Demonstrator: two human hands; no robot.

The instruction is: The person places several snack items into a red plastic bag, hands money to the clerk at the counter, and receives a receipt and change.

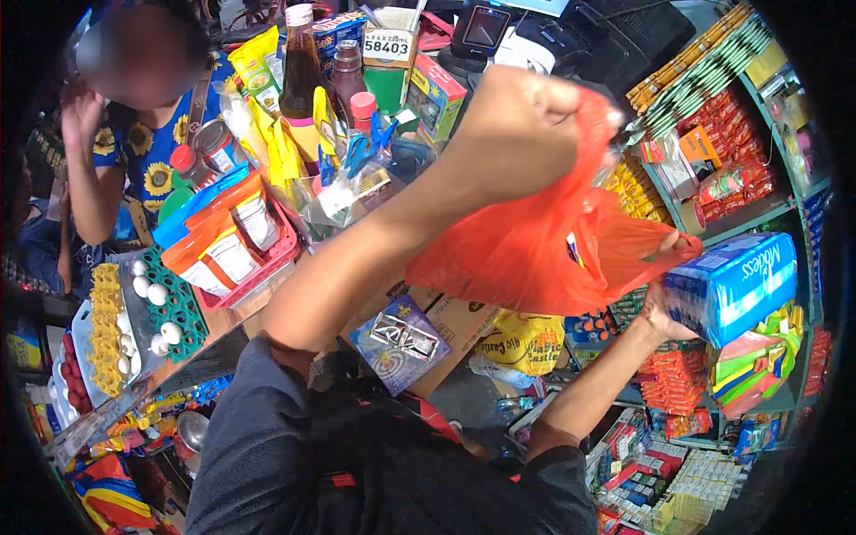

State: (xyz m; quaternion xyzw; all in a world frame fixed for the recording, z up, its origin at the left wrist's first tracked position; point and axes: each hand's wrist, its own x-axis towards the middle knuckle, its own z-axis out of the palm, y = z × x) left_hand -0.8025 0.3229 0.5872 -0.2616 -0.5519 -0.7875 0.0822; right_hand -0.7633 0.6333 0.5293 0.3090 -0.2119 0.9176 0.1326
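Observation:
My left hand [535, 127] is raised at the upper middle, its fingers closed on the top of a thin red plastic bag [508, 261]. The bag hangs spread between my two hands. At the right, my right hand [662, 314] grips a blue Modess pack of sanitary pads [756, 287], which is outside the bag. Fingertips beside the pack catch the bag's right edge; part of this hand is hidden by the bag and pack. Something small and dark shows through the red plastic, too unclear to name.
A counter at left bears egg trays [107, 328] and a red basket [287, 247] of pouches. Bottles [299, 73] stand beyond. Shelves [769, 127] of packets line the right. A person [154, 134] stands across the counter. A cardboard box [461, 328] lies below the bag.

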